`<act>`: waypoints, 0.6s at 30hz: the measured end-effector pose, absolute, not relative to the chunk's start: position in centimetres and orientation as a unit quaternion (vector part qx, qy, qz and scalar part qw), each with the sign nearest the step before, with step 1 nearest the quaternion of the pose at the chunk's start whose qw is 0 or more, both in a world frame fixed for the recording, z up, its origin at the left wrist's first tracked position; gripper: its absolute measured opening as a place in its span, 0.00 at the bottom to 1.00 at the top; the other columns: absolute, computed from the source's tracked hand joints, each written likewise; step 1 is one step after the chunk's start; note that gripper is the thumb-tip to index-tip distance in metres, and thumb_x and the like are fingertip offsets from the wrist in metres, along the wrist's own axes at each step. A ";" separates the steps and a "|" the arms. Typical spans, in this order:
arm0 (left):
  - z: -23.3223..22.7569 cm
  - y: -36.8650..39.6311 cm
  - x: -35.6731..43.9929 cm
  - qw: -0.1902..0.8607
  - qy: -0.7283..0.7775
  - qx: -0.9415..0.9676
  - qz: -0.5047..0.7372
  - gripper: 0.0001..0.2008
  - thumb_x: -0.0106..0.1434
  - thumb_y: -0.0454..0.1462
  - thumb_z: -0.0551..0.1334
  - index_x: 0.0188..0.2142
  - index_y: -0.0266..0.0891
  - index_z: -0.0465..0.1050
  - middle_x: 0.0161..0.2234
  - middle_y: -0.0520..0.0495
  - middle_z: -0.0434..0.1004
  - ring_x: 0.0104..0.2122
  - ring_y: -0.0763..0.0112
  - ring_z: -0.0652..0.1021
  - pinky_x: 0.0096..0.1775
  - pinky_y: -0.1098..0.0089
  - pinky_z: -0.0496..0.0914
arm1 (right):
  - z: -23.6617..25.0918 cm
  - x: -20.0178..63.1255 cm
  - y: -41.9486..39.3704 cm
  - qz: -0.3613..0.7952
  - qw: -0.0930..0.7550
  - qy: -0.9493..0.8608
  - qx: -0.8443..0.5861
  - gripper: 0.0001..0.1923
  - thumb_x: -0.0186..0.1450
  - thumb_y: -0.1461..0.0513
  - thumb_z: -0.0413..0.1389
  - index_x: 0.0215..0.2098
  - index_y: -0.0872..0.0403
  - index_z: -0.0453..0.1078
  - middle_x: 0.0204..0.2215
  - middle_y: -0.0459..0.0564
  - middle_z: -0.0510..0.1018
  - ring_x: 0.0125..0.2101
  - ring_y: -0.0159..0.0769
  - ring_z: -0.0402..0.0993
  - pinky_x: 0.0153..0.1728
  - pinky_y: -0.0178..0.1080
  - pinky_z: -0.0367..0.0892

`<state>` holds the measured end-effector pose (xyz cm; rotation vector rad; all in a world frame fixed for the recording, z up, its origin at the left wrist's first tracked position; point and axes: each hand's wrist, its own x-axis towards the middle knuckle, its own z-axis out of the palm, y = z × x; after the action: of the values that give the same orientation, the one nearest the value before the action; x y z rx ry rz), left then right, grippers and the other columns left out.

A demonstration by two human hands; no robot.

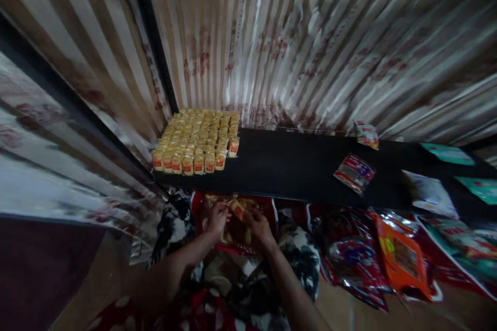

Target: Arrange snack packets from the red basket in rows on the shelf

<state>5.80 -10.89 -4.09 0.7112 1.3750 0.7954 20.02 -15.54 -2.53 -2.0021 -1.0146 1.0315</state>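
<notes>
Several packets (right of hands)

Both our forearms are bare and reach forward, slanting inward. Our left forearm runs up and to the right from the lower left; our right forearm comes up steeply from the lower right. Our hands sit near each other without touching, the left hand with its fingers curled, the right hand with its fingers bent inward toward the left. Both wrists look nearly straight; the dimness blurs our individual fingertips.
</notes>
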 end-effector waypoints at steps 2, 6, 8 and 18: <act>-3.0 -10.8 4.8 0.633 0.608 0.341 0.336 0.13 0.55 0.39 0.62 0.40 0.37 0.71 0.36 0.47 0.76 0.24 0.77 0.75 0.22 0.79 0.63 | -1.5 20.4 -16.2 0.457 0.363 -0.361 -0.727 0.23 0.55 0.49 0.53 0.41 0.56 0.74 0.34 0.53 0.80 0.35 0.43 0.76 0.34 0.39 0.69; -0.8 -11.0 3.2 0.663 0.552 0.412 0.293 0.15 0.55 0.44 0.61 0.38 0.36 0.74 0.32 0.48 0.77 0.20 0.77 0.73 0.19 0.77 0.57 | 1.1 20.3 -16.7 0.539 0.383 -0.358 -0.660 0.25 0.53 0.47 0.57 0.40 0.56 0.74 0.35 0.52 0.80 0.35 0.41 0.75 0.31 0.37 0.68; 0.0 -11.2 3.0 0.686 0.508 0.432 0.292 0.15 0.54 0.45 0.63 0.35 0.35 0.74 0.27 0.50 0.76 0.18 0.78 0.71 0.20 0.77 0.57 | 2.4 20.1 -16.7 0.554 0.386 -0.362 -0.643 0.25 0.52 0.47 0.58 0.39 0.56 0.74 0.34 0.52 0.80 0.34 0.40 0.75 0.30 0.36 0.67; 2.3 -12.0 3.6 0.762 0.431 0.229 0.425 0.14 0.48 0.39 0.70 0.32 0.34 0.71 0.35 0.42 0.78 0.32 0.68 0.78 0.39 0.68 0.72 | 4.8 17.8 -15.8 0.538 0.556 -0.274 -0.571 0.25 0.44 0.51 0.66 0.37 0.53 0.70 0.29 0.48 0.79 0.30 0.36 0.75 0.34 0.38 0.69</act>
<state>3.63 -12.03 2.34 0.4979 0.9376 0.9243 17.81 -15.83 4.81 -1.3489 -0.6471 1.2712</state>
